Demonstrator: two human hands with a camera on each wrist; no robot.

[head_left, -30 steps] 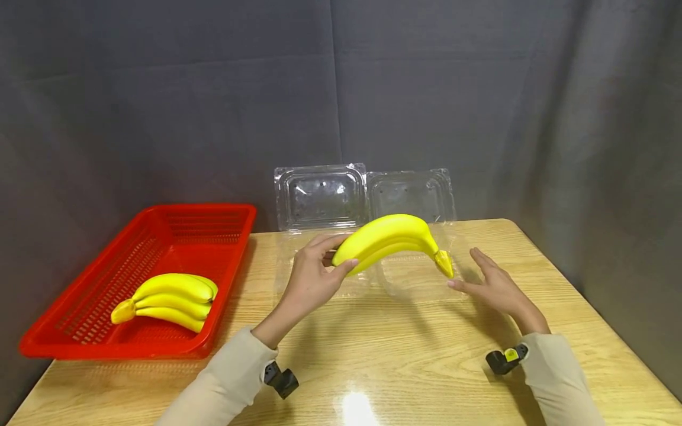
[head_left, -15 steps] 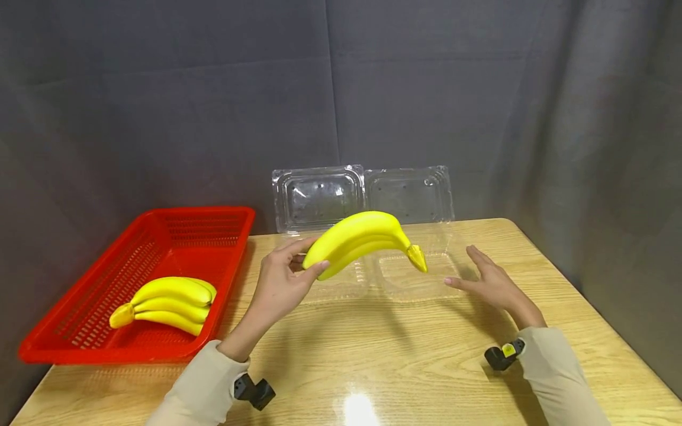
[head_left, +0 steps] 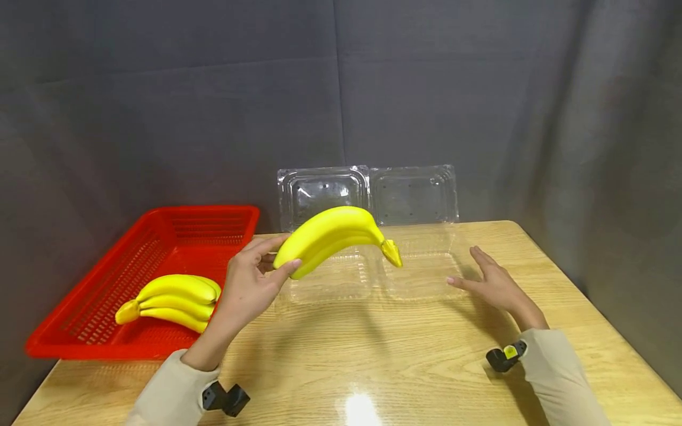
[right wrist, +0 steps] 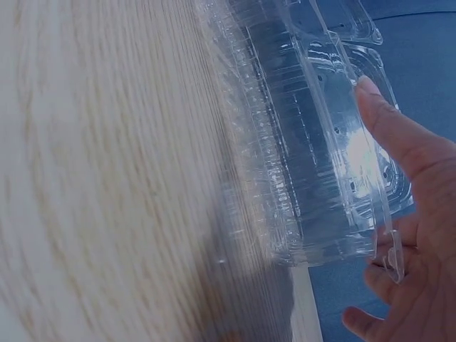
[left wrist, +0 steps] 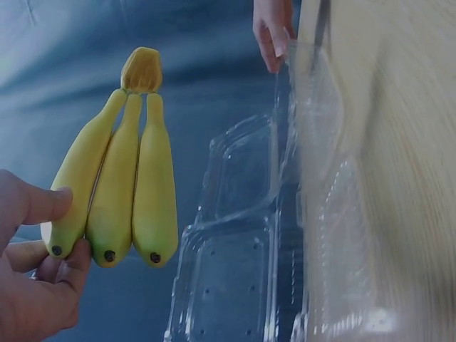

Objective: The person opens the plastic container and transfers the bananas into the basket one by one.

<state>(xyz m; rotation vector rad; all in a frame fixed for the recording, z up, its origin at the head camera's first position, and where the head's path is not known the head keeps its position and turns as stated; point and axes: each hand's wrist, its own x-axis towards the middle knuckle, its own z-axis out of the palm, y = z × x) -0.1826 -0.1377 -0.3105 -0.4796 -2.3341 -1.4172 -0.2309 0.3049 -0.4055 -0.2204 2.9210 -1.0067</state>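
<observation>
We hold a bunch of three yellow bananas (head_left: 330,236) up in the air with our left hand (head_left: 250,287), above the wooden table (head_left: 373,367). Thumb and fingers pinch the blossom end of the bunch, while the stem end points toward 4 o'clock and hangs over the left half of the clear plastic clamshell container (head_left: 367,269). From the left wrist, the three bananas (left wrist: 117,185) show side by side, dark tips down by our fingers (left wrist: 50,203) and the joined stem at 12 o'clock.

Our right hand (head_left: 492,284) lies spread and relaxed, fingers straight, at the 3 o'clock edge of the clamshell. The right wrist view shows the fingertips (right wrist: 385,117) against the rim of the container (right wrist: 320,142); it grips nothing.

The clamshell stands open at the centre of the table: its two-compartment tray lies flat, and its two-part lid stands upright at 12 o'clock against the dark grey curtain (head_left: 160,106).

At 9 o'clock a red perforated plastic basket (head_left: 85,331) sits on the table's left edge. A second bunch of bananas (head_left: 173,296) lies in it toward the near right corner, stem pointing to 8 o'clock, well apart from the bunch in our hand.
</observation>
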